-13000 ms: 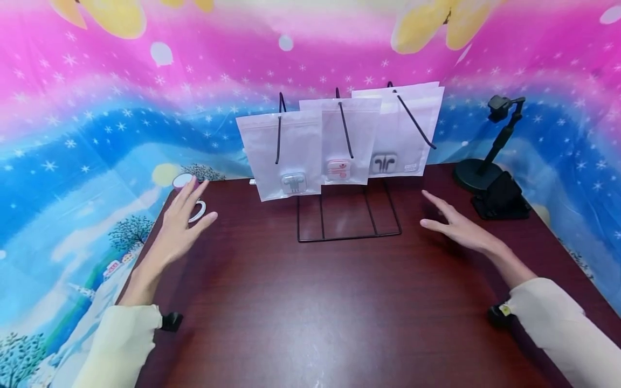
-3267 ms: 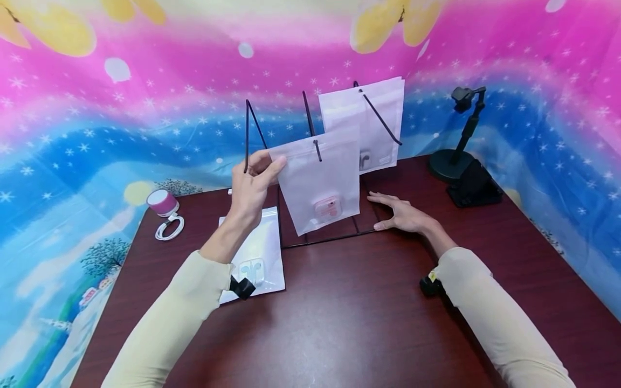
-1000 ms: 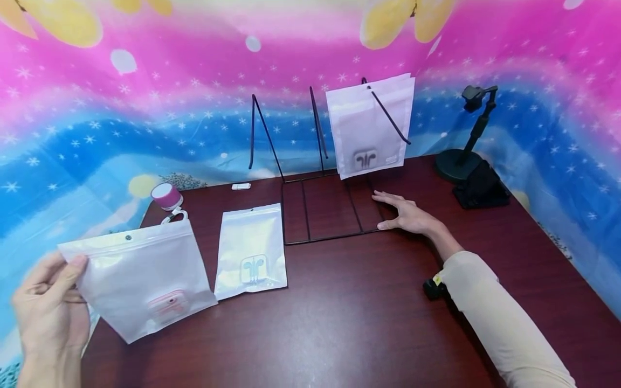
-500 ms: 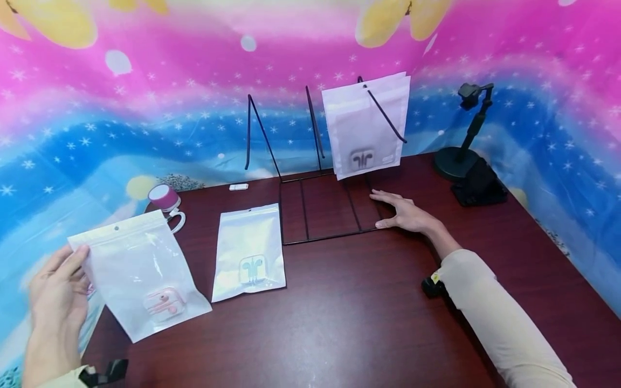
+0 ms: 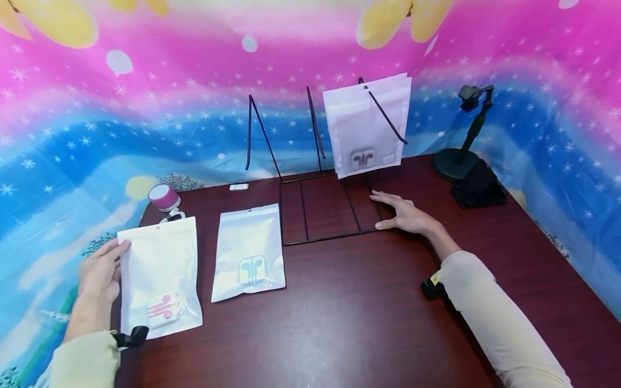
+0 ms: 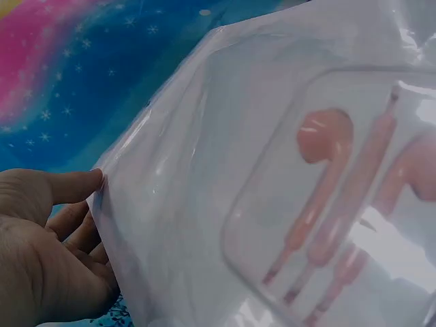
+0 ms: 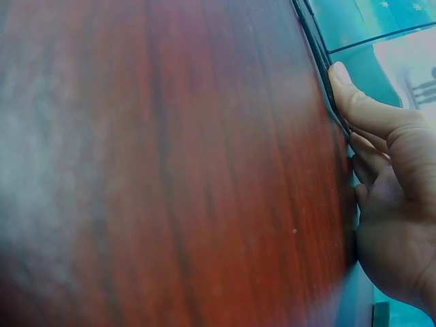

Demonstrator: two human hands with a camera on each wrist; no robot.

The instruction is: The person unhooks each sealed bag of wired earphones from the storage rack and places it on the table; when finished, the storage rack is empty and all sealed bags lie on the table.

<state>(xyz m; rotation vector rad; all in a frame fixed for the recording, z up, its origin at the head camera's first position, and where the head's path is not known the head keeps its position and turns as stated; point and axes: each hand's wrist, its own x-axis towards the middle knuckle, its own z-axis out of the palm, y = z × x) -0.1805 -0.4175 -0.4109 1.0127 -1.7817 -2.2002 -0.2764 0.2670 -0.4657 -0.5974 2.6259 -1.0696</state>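
My left hand (image 5: 101, 275) pinches the left edge of a white zip pouch (image 5: 160, 258) with pink earphones in a clear case (image 6: 340, 197) inside. That pouch lies low over the left side of the table. To its right, a second white pouch (image 5: 249, 231) with pale blue earphones lies flat. My right hand (image 5: 402, 213), fingers fairly straight, touches the right front corner of a black wire display rack (image 5: 332, 237); the thumb sits along the wire in the right wrist view. White pouches (image 5: 364, 124) hang from the rack's right hook, the front one holding dark earphones.
A pink and white cylinder (image 5: 164, 198) stands at the back left, with a white cable (image 5: 176, 215) partly behind the pouch. A small white stick (image 5: 239, 187) lies near the rear edge. A black stand (image 5: 456, 161) and a dark folded holder (image 5: 480, 186) occupy the back right.
The blue-earphone pouch left the left hook for the table; the pink-earphone pouch left the middle hook. My left hand carried the latter left, then lowered and straightened it. The right hand holds still lately.
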